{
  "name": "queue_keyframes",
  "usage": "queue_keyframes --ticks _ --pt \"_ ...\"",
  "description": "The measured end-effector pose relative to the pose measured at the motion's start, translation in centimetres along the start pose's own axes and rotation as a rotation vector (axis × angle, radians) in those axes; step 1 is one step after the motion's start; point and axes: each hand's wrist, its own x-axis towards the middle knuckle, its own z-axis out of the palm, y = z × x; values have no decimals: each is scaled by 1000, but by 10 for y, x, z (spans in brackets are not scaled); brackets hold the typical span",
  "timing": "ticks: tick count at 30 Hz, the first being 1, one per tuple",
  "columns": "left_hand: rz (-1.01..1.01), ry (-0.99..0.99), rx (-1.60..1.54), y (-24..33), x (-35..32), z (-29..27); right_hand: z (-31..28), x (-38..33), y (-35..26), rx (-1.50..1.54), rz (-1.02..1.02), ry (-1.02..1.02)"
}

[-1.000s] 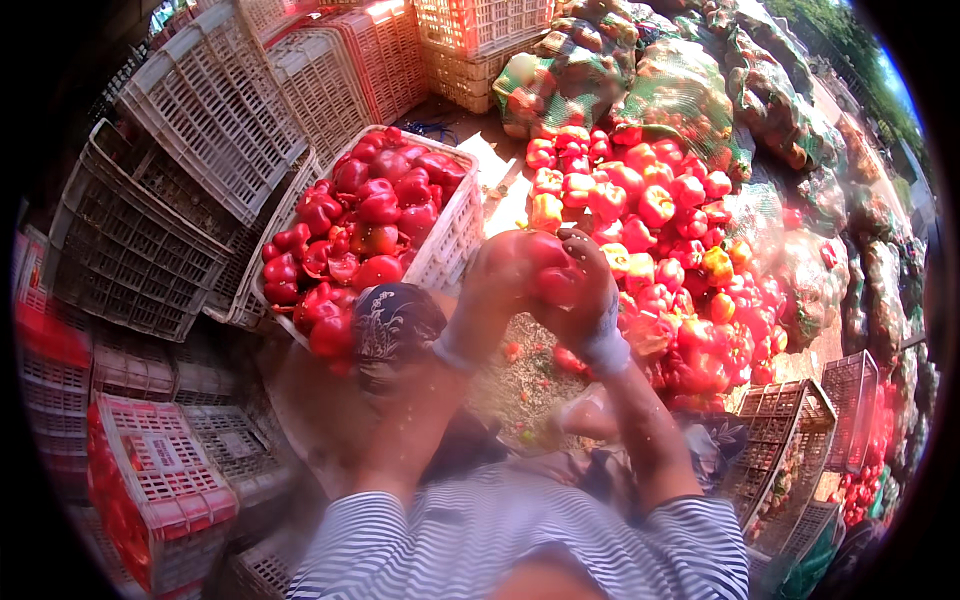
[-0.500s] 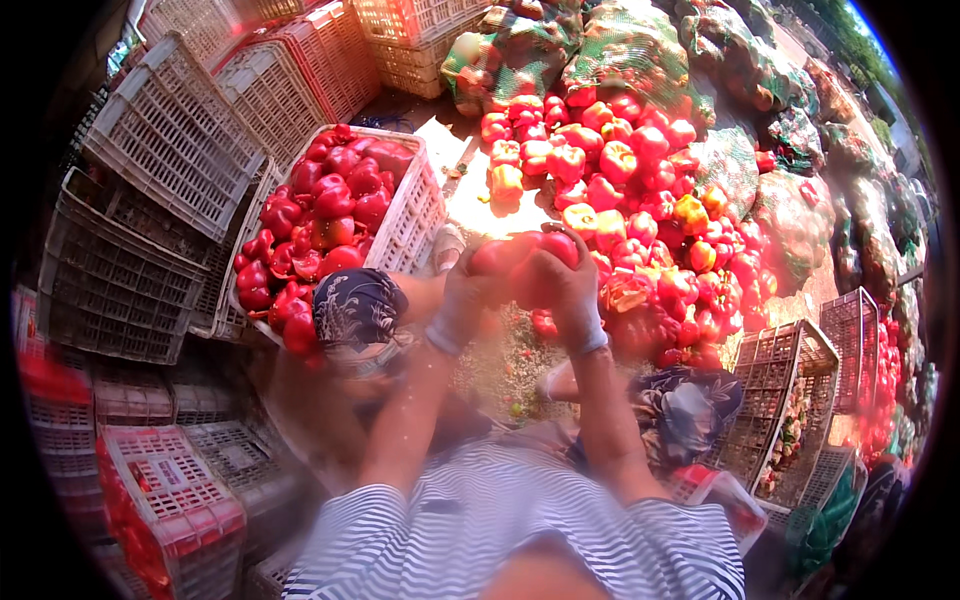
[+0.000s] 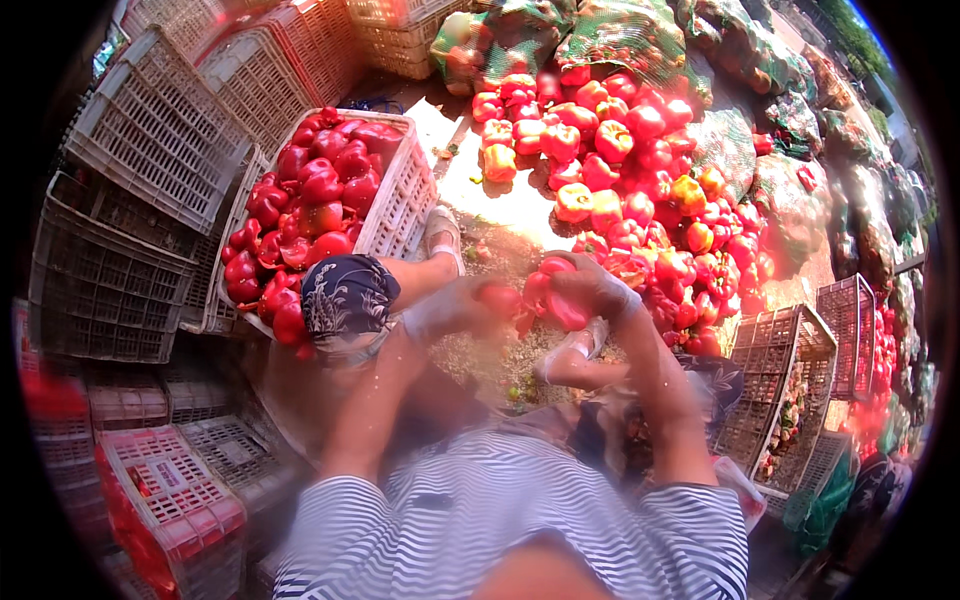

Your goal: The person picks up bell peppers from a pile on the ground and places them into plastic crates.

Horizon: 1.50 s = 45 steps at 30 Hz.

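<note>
Left hand point(image 3: 440, 312) gloved, closed about a red pepper point(image 3: 497, 298); right hand point(image 3: 590, 292) gloved, curled over a second red pepper point(image 3: 560, 305), both fruits blurred, pressed near each other at chest height between the knees. White slatted crate point(image 3: 405, 195) heaped with red peppers up and to the left, closest to the left hand, long axis slanting away toward upper right; loose pile of red and orange peppers point(image 3: 640, 170) on the ground ahead and right, beside the right hand. Empty stacked crates point(image 3: 130, 200) far left, netted sacks point(image 3: 620, 35) beyond the pile.
</note>
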Motion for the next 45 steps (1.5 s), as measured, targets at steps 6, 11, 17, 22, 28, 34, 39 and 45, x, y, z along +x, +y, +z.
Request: queue_keyframes --ticks 6,11,17,22,28,34,39,45 --pt "34 311 984 12 2 -9 -3 0 -85 -1194 157 31" --pt "-7 211 1059 -4 23 -3 -28 75 -101 668 -166 -48" --pt "246 251 917 -13 11 7 -5 215 -120 693 -316 -76" --pt "338 301 760 -26 24 6 80 289 -184 -375 -593 547" --pt "277 375 589 2 9 2 58 424 -72 -1485 -569 592" --pt "440 478 630 -37 21 14 42 430 -91 -1403 -346 263" --pt "394 361 634 -32 19 12 49 465 -127 -1060 -607 465" --pt "288 376 579 -16 6 -3 70 504 -74 -1339 -372 635"
